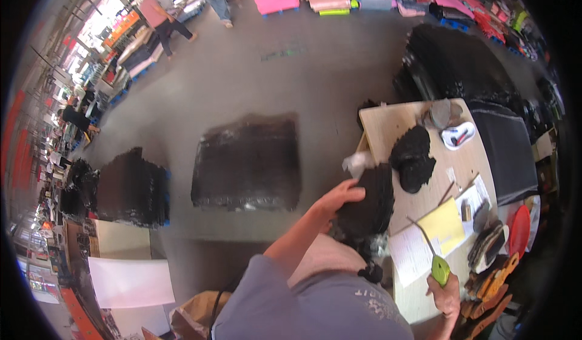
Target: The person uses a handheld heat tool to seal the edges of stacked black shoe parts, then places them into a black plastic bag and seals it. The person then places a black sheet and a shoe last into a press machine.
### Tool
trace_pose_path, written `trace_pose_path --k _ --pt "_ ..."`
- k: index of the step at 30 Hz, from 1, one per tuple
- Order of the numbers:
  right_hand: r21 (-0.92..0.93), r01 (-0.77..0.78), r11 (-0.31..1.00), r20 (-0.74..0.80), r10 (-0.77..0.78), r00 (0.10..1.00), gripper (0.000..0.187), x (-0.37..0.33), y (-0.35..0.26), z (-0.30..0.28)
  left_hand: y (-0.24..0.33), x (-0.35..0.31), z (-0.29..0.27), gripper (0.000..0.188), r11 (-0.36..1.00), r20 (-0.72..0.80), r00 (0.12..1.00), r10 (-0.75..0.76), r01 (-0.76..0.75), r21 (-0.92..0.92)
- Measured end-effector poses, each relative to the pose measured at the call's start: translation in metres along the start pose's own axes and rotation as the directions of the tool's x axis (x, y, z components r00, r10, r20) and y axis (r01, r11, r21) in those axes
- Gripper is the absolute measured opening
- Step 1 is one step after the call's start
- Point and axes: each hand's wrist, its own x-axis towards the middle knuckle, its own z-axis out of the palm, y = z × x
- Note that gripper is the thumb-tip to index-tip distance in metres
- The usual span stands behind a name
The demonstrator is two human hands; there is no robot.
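The right hand (447, 296) covers the near end of the green-handled tool (440, 268); its forearm is cut off by the lower edge. The left hand (341, 199) hides part of a black bundle (371, 209), its grip unclear. Writing on the white sheet (407, 259) is too small to read.

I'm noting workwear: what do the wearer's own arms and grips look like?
The left grip and right grip are bare hands, without gloves. The left sleeve is short and grey-blue, part of a shirt with pale print on it; the left forearm is uncovered. No watch shows. The right sleeve cannot be made out.
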Motion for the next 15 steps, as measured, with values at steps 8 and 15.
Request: trace_pose_path --k 8,15 --pt "-0.261 -0.107 0.959 0.196 0.162 0.967 0.033 0.023 -0.033 -0.031 0.001 -0.001 -0.021 0.082 0.693 0.398 0.810 -0.430 0.013 0.721" --pt "-0.397 -0.144 0.906 0.306 0.279 0.910 0.043 0.029 -0.042 -0.026 -0.024 -0.012 -0.004 0.076 0.592 0.419 0.717 -0.558 -0.010 0.806"
